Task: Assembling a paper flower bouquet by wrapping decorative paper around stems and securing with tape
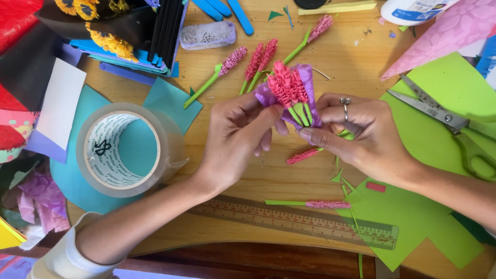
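Both hands meet over a wooden table (341, 57) around a small paper bouquet (292, 90): pink fringed paper flowers on green stems, wrapped in purple paper. My left hand (237, 134) pinches the purple wrap from the left. From the right, my right hand (356, 132), with a ring on one finger, grips the stems and the wrap's lower part with thumb and fingers. Loose pink paper flowers lie on the table: one (222, 70) to the left, a pair (258, 61) behind the bouquet, one (315, 31) farther back, one (305, 155) under the hands, one (315, 204) near the ruler.
A big roll of clear tape (121, 150) stands on teal paper at the left. Scissors (444, 121) lie on green paper (413, 217) at the right. A ruler (294, 222) lies along the near edge. Stacked coloured papers (129, 46), a purple sponge (206, 35) and a glue bottle (413, 10) sit at the back.
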